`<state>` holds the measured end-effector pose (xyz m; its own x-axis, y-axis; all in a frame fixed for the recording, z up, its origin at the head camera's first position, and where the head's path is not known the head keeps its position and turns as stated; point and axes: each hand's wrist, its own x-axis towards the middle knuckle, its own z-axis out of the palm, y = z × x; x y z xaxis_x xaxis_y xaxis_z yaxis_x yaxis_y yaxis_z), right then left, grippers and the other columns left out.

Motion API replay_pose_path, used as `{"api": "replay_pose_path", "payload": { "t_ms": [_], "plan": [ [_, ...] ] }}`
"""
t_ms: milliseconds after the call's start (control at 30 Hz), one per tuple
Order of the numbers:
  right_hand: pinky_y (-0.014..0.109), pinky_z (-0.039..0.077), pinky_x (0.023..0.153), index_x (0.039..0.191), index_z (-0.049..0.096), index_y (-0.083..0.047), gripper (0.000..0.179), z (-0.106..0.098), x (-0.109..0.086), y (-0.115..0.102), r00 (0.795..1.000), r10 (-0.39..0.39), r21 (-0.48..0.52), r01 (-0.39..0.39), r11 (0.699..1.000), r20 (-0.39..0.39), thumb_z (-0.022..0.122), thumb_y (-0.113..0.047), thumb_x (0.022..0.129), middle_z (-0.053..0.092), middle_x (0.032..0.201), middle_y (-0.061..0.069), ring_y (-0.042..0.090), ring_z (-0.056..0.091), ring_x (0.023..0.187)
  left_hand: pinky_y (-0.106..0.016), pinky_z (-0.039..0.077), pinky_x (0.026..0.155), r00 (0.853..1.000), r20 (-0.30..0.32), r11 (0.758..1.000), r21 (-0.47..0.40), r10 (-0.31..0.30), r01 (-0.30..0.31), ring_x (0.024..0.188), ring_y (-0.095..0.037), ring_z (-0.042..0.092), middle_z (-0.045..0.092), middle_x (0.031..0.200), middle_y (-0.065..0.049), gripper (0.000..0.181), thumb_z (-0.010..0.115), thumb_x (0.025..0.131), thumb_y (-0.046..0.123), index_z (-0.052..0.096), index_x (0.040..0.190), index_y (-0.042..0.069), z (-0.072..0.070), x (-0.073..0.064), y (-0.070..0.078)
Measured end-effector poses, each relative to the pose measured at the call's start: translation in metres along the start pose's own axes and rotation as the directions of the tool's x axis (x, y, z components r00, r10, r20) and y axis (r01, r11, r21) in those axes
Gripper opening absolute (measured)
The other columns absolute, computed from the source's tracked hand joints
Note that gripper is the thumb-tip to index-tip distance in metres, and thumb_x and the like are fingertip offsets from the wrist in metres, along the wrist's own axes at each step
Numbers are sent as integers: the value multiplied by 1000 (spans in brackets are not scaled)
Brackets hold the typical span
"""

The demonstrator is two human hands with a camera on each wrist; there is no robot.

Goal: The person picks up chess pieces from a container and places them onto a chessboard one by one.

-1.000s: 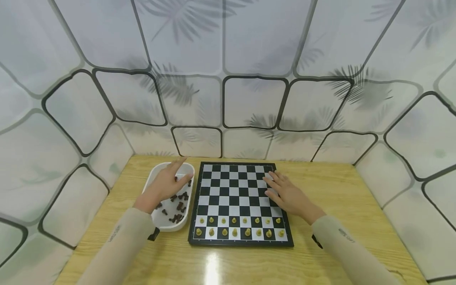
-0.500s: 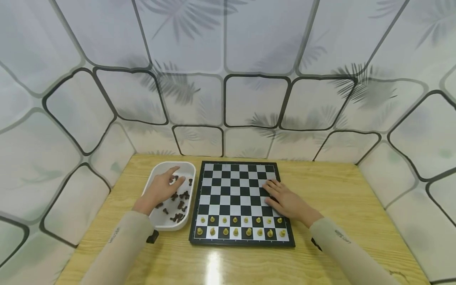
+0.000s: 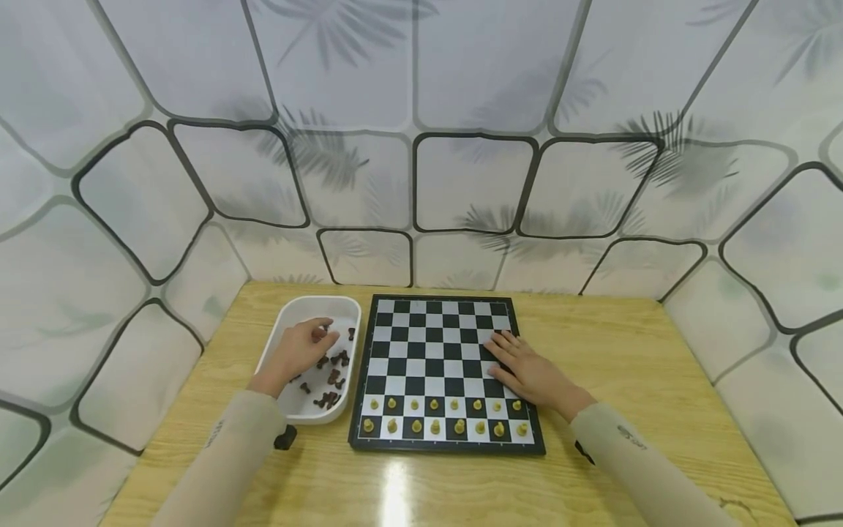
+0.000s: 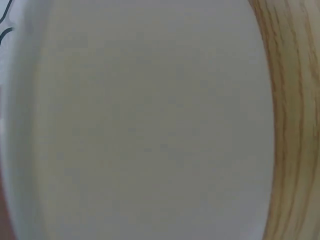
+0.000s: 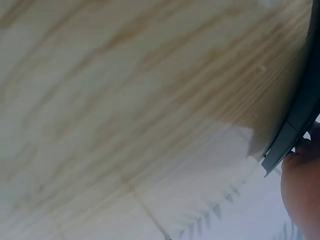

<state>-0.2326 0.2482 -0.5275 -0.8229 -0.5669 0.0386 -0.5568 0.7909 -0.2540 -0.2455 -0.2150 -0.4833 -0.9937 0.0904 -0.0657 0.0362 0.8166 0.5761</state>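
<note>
My left hand (image 3: 298,353) reaches into a white plastic tray (image 3: 353,315), its fingers bent toward the thumb around a small dark chess piece. Whether it pinches that piece is too small to tell. Several dark brown chess pieces (image 3: 334,376) lie loose on the tray floor. In the left wrist view the tray wall (image 4: 150,120) fills most of the picture and hides the fingers. My right hand (image 3: 523,368) rests with fingers extended on the right side of the chessboard (image 3: 433,350). Yellow chess pieces (image 3: 435,427) stand in two rows on the board's near side.
The tray stands close beside the board's left edge on a wooden table (image 3: 593,329). Patterned fabric walls (image 3: 461,183) enclose the table at the back and sides. In the right wrist view the dark board edge (image 5: 295,125) shows above the wood.
My left hand has lowered into the tray, and its fingers have drawn in toward the thumb. The right hand has settled on the board's right side and stays there.
</note>
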Motion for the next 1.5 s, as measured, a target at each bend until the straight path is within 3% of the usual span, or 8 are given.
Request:
{"api": "replay_pose_path", "payload": {
  "t_ms": [367,633,767,900,1167,1300,1500],
  "plan": [
    [58,27,128,161,42,-7,61,3,0,-2,1000,-12,-4,12,1000,-17,52,-40,110,36,169,19,42,29,159,-54,54,105,1000,20,998,-55,-6,7,123,-41,67,69,133,-26,41,63,103,20,65,139,0,5,-3,-9],
    [58,26,128,161,42,-7,61,3,0,-2,1000,-8,-5,8,1000,-22,52,-40,110,36,169,19,42,29,159,-50,57,100,1000,18,1000,-7,-17,17,117,-38,69,71,129,-24,37,64,98,7,69,134,0,4,-6,-16],
    [58,26,128,161,42,-7,61,4,1,-2,1000,-1,-5,1,1000,-25,53,-40,110,37,169,19,42,29,159,-48,58,98,999,20,999,17,-45,44,114,-34,70,73,126,-22,38,65,97,8,69,134,2,3,-6,-18],
    [58,26,128,161,42,-8,62,4,1,-2,1000,9,1,-9,1000,-22,52,-42,110,36,169,18,42,27,160,-48,59,94,1000,-3,998,65,-23,23,107,-33,71,74,120,-22,38,68,95,11,70,132,1,1,-6,-19],
    [58,25,128,161,43,-7,61,4,0,0,999,5,2,-5,1000,-38,52,-41,110,37,169,18,42,29,159,-40,56,75,999,-12,994,104,-36,37,82,-25,65,72,98,-20,44,73,96,20,66,131,-6,-2,-7,-20],
    [58,25,128,161,43,-8,61,4,0,0,999,1,3,0,1000,-40,52,-41,110,37,169,18,42,29,159,-38,56,73,998,1,994,86,-63,63,84,-26,65,72,100,-21,43,73,96,21,66,128,-7,-4,-7,-22],
    [58,25,128,161,43,-7,61,5,0,0,999,2,1,-2,1000,-40,52,-40,110,37,169,19,42,30,159,-42,58,80,998,10,996,49,-69,68,92,-29,67,72,107,-22,35,73,97,15,67,126,-4,-4,-6,-22]
  ]
}}
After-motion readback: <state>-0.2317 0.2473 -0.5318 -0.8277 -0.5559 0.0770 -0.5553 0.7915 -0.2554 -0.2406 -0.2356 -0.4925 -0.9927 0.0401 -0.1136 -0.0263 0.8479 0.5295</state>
